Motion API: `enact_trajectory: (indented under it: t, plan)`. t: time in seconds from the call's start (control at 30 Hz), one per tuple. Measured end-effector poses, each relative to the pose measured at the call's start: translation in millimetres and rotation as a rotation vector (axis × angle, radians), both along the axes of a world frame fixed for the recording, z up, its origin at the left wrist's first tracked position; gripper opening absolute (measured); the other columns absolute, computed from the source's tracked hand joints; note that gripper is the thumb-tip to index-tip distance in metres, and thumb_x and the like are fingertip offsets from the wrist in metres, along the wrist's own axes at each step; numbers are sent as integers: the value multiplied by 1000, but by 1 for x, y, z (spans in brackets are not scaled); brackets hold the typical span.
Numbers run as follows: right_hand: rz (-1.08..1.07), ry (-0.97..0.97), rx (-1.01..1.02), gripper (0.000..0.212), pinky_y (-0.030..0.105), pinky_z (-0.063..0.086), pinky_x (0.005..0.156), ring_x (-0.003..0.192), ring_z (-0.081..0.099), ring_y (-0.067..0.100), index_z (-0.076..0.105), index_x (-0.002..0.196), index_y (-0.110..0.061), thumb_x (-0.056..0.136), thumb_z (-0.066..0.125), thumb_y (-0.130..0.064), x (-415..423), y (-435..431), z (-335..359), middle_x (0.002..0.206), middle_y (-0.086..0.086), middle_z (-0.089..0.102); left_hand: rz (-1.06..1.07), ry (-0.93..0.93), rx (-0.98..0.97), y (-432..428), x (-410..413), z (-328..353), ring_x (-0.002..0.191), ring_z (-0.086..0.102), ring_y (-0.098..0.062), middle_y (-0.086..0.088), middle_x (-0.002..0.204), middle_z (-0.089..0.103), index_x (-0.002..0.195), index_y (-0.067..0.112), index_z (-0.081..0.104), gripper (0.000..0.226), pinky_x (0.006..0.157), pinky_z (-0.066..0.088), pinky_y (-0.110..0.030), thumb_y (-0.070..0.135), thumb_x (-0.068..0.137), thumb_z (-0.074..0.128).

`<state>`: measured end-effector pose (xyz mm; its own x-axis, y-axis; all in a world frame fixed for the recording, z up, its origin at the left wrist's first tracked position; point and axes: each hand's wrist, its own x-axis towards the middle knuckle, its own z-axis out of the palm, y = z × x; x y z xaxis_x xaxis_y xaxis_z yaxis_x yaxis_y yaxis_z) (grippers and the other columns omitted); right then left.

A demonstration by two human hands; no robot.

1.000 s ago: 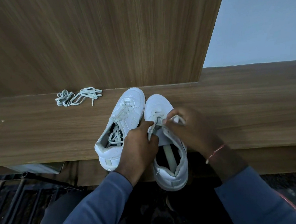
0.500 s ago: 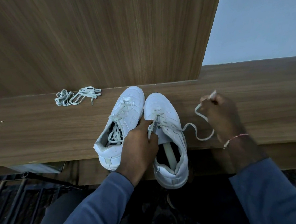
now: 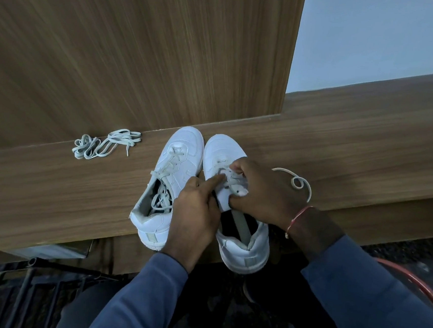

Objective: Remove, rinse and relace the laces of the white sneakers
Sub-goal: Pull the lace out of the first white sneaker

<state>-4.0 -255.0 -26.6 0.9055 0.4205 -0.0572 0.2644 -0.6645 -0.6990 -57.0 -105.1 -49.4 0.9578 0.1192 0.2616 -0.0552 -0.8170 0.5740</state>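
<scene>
Here, right fingers [image 3: 239, 166] tight on the lace [image 3: 231, 181], left fingers [image 3: 210, 184] round the sneaker [image 3: 224, 148].

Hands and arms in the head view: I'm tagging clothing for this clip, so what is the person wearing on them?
Both arms are in long, plain blue-grey sleeves; the left sleeve and the right sleeve end at the wrists. The left hand and right hand are bare, without gloves. A thin red thread band circles the right wrist. No ring or watch shows.
</scene>
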Motion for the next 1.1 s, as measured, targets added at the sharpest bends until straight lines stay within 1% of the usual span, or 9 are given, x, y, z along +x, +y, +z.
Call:
enact_trajectory:
  t: [0.2, 0.3, 0.4, 0.5, 0.7, 0.8, 0.93, 1.0, 1.1]
  plan:
    - [-116, 93, 202, 29, 40, 54, 80, 86, 65, 14, 56, 94, -28, 71, 71, -18, 13, -15, -2, 90, -9, 66, 9, 81, -161, 6, 2, 6, 91, 59, -21, -3, 95, 62, 120, 25, 65, 46, 81, 46, -29, 8, 82, 46]
    - [-41, 61, 209, 22, 41, 54, 75, 81, 65, 17, 58, 90, -27, 73, 66, -15, 10, -17, 0, 86, -7, 68, 30, 88, -105, 6, 2, 10, 90, 60, -20, 0, 100, 62, 117, 30, 67, 40, 76, 47, -29, 11, 84, 55]
    - [16, 2, 192, 20, 31, 49, 73, 80, 62, 9, 62, 87, -24, 76, 64, -8, 9, -16, 4, 83, -8, 66, 83, 56, 83, 1, 11, 15, 95, 58, -21, -1, 105, 56, 111, 28, 70, 33, 69, 45, -28, 16, 82, 58]
    - [90, -32, 69, 16, 11, 41, 64, 77, 58, -2, 67, 78, -21, 80, 62, -6, 8, -16, 9, 75, -13, 65, 118, 117, 158, -9, 23, 25, 98, 59, -28, -4, 112, 56, 107, 23, 71, 28, 75, 52, -38, 14, 86, 54]
    - [205, -39, -68, 18, 33, 50, 78, 83, 60, 3, 72, 71, -30, 76, 67, -14, 8, -17, 1, 94, -10, 63, 64, 181, 152, -11, 33, 20, 98, 60, -30, -5, 110, 59, 112, 28, 68, 30, 79, 50, -37, 20, 92, 47]
    - [242, 2, -87, 18, 32, 49, 82, 89, 61, 5, 75, 76, -34, 77, 68, -18, 7, -21, 4, 99, -8, 63, 76, 153, 82, -8, 34, 20, 95, 62, -29, -5, 107, 63, 106, 28, 71, 24, 80, 52, -42, 26, 93, 50]
    - [113, 172, 308, 18, 30, 50, 88, 93, 67, 8, 74, 78, -25, 86, 65, -11, 4, -26, 13, 94, -5, 74, 57, 161, 124, -8, 33, 19, 95, 60, -31, -7, 107, 61, 106, 26, 69, 23, 78, 51, -40, 27, 95, 50]
    - [-82, 216, 508, 11, 33, 52, 75, 81, 68, 19, 71, 82, -18, 87, 63, -13, 9, -21, 8, 92, 9, 75, 39, 166, 134, -6, 34, 17, 95, 60, -31, -8, 107, 60, 107, 25, 69, 23, 78, 50, -39, 26, 95, 50]
    - [-328, 280, 571, 11, 27, 50, 65, 67, 66, 10, 68, 84, -16, 91, 61, -14, 24, -6, -7, 80, 3, 75, 24, 176, 136, -4, 33, 14, 92, 59, -30, -9, 104, 58, 105, 21, 70, 22, 73, 46, -32, 20, 95, 50]
